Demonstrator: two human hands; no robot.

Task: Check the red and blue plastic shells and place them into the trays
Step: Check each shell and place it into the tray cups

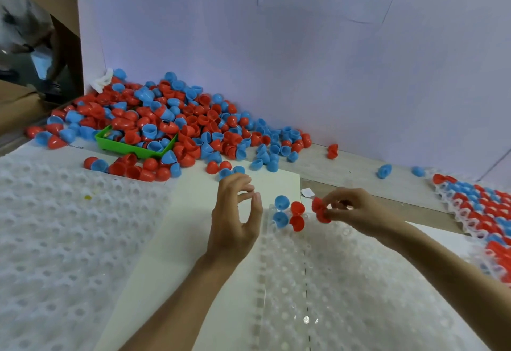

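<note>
Four shells (289, 213) seated at clear tray's (345, 281) far-left corner | right hand (356, 212) pinches two red shells (320, 209) beside them, likely next row | left hand (235, 212) relaxed, empty | pile (177, 124) along surface's far edge

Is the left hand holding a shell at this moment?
No. The left hand hovers with relaxed, empty fingers beside the clear tray, while the right hand pinches red shells.
</note>
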